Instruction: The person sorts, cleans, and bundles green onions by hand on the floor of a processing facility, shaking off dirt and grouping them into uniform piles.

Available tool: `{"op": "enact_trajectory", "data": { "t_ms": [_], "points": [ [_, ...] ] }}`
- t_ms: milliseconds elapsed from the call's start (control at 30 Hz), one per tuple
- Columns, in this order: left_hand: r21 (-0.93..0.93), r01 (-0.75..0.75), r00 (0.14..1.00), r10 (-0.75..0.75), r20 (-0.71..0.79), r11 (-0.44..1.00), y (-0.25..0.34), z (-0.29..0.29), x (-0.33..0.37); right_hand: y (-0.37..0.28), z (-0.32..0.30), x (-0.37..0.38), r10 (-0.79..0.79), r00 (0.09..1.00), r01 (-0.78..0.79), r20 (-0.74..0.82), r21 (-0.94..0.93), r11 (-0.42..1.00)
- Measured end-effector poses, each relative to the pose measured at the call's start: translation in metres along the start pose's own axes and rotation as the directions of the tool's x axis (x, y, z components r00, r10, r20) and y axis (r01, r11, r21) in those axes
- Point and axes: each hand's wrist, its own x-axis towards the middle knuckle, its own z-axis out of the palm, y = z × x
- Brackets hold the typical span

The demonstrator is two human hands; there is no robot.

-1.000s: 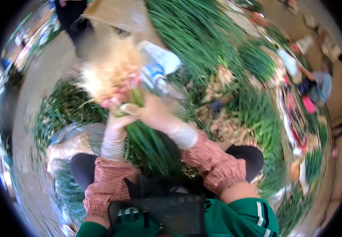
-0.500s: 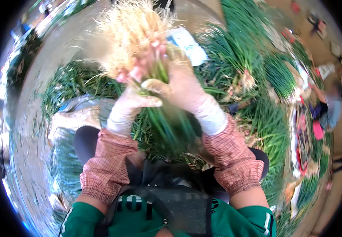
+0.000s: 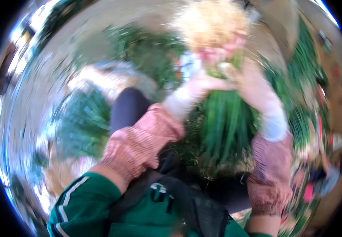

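The left hand (image 3: 202, 82) and the right hand (image 3: 253, 85) hold a big bunch of green onions (image 3: 226, 122). Its fuzzy roots (image 3: 212, 27) are at one o'clock in the view. A green pile (image 3: 82, 120) sits at nine o'clock.

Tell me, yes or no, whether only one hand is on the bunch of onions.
No, the left hand and right hand both grip the bunch of onions near its pink bulbs.

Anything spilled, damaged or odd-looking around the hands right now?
Loose greens lie strewn on the floor beyond the left knee, scattered rather than bundled, perhaps trimmings. The bunch in the left hand and right hand looks whole, though blur would hide fine damage.
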Motion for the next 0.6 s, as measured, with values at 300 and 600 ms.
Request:
{"op": "enact_trajectory", "data": {
  "t_ms": [300,600],
  "points": [
    [0.281,-0.446,0.877,0.477,-0.051,0.850,0.015,-0.041,-0.013,-0.032,0.020,0.021,-0.295,0.955,0.293,0.032,-0.249,0.923],
    [0.428,-0.647,0.753,0.618,0.225,0.632,0.050,-0.017,0.020,-0.028,-0.033,0.007,-0.383,0.916,0.188,-0.123,-0.712,0.677]
  ]
}}
